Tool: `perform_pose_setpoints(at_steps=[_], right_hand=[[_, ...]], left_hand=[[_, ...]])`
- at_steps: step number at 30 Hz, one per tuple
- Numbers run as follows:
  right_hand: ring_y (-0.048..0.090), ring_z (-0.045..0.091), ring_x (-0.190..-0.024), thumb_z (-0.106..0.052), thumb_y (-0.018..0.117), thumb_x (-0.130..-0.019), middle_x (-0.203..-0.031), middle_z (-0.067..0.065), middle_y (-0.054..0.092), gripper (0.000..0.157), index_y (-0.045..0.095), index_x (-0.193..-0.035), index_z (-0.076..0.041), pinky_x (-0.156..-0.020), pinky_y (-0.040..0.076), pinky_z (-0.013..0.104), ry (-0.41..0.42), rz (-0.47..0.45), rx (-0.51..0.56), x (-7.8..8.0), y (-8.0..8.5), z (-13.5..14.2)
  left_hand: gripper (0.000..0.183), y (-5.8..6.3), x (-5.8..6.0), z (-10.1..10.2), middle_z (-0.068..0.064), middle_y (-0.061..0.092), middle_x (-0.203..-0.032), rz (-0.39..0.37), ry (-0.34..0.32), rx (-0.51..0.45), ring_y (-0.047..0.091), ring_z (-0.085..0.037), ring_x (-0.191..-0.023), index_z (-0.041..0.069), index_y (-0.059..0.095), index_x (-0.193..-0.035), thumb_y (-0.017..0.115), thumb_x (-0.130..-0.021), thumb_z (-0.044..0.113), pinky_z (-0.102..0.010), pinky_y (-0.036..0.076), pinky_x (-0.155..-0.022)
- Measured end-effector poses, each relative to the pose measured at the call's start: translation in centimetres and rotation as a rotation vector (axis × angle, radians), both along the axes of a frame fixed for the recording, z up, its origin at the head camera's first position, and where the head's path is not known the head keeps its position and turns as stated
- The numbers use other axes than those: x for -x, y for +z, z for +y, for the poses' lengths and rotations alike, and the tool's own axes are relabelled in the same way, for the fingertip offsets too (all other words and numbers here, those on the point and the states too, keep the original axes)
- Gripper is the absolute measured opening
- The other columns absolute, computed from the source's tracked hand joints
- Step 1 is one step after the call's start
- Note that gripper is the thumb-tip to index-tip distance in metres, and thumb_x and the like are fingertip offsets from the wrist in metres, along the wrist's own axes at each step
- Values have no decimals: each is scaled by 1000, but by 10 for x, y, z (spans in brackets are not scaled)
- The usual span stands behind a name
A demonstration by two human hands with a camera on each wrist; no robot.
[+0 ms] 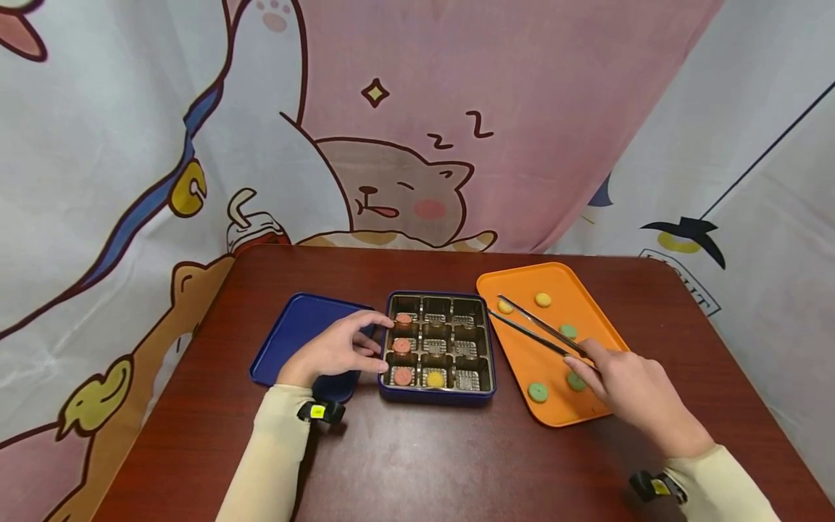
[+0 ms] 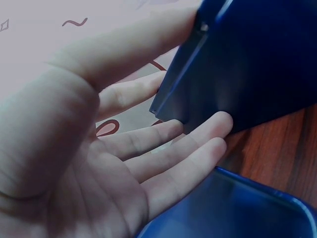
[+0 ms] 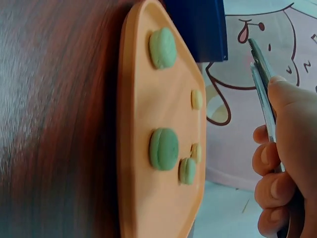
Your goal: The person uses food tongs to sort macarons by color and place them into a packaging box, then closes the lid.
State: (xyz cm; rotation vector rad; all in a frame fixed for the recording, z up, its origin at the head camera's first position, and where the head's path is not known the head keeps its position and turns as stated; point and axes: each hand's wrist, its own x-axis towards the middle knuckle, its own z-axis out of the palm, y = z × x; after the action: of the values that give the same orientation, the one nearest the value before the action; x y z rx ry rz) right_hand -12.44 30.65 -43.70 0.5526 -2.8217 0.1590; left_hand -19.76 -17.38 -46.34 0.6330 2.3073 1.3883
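Note:
A dark blue square box [image 1: 437, 398] holds a clear compartmented insert. Three pink macarons [image 1: 402, 376] fill its left column, and one yellow macaron [image 1: 435, 378] sits in the near middle compartment. My left hand [image 1: 338, 346] touches the box's left side with thumb and index finger spread; the other fingers extend loosely. My right hand [image 1: 629, 380] grips metal tongs [image 1: 541, 322] over the orange tray [image 1: 551, 274]. The tong tips are apart, close to a yellow macaron [image 1: 505, 307] and the box's right edge; nothing shows between them.
On the tray lie another yellow macaron [image 1: 543, 299] and three green macarons [image 1: 538, 392]. A blue lid [image 1: 306, 319] rests left of the box, partly beneath my left hand. Behind the brown table [image 1: 417, 457] hangs a cartoon-printed cloth [image 1: 535, 145].

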Motion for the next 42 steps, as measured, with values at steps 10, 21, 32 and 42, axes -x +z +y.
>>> perform_pose_setpoints(at_steps=[10, 21, 32, 42], right_hand=[[37, 15, -49, -42, 66, -104, -58, -1, 39, 36, 59, -101, -7, -42, 31, 30, -129, -144, 6, 10, -8, 8], [43, 18, -51, -45, 62, -106, -60, 2, 45, 41, 60, -107, -4, -42, 34, 32, -162, -189, -1, 22, -20, 8], [42, 17, -49, -45, 62, -106, -57, 1, 43, 42, 59, -104, -3, -42, 35, 32, -155, -196, -29, 28, -24, 4], [41, 17, -47, -45, 60, -106, -57, 1, 42, 43, 60, -105, -2, -40, 33, 31, -153, -231, -38, 35, -27, 0]], left_hand=[[70, 1, -1, 0, -9, 48, -155, -2, 3, 1, 71, -27, -112, 16, 57, -147, 91, -85, 20, -43, 61, -94], [71, 0, 0, -1, -9, 48, -156, 4, 2, 10, 71, -26, -111, 17, 57, -147, 91, -85, 24, -42, 61, -94], [71, 1, 0, 0, -9, 47, -156, 9, -1, 20, 71, -27, -112, 16, 56, -148, 90, -86, 22, -42, 61, -94], [70, 1, 0, 0, -9, 48, -156, 8, 5, 23, 71, -26, -111, 17, 57, -147, 90, -86, 20, -42, 61, -94]])
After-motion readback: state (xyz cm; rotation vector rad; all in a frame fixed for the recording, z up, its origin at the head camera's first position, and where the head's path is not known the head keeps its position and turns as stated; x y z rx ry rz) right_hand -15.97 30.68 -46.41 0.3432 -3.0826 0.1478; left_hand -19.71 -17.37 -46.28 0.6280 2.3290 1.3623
